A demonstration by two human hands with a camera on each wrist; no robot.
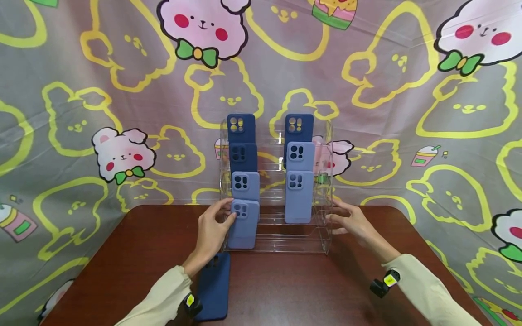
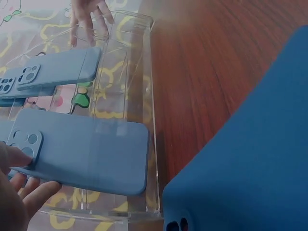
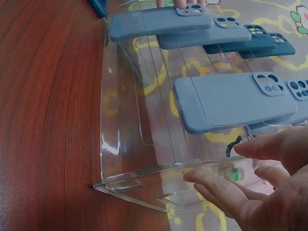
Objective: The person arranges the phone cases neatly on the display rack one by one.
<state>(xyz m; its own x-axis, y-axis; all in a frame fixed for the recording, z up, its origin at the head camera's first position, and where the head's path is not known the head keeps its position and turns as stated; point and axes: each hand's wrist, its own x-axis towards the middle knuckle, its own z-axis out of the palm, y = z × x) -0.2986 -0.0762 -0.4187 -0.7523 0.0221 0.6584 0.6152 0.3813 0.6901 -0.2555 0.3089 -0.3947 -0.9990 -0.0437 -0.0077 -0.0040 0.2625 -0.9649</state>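
A clear tiered rack (image 1: 273,250) stands on the table, bearing phone cases in two columns. My left hand (image 1: 213,224) pinches the lowest light blue phone case (image 1: 243,231) in the left column. In the left wrist view, the thumb (image 2: 19,157) lies over that case's camera cutouts, with fingers along its edge. At the rack's right side is my right hand (image 1: 352,220), its fingers (image 3: 216,187) extended beside the clear side panel; I cannot tell how firmly they touch it. The lowest case in the right column is a light blue one (image 1: 299,203).
Flat on the table (image 1: 285,290), in front of the rack's left end, lies a dark blue phone case (image 1: 214,290). Dark blue cases (image 1: 241,129) occupy upper tiers, above light blue ones. A patterned cloth (image 1: 367,158) hangs close behind the rack.
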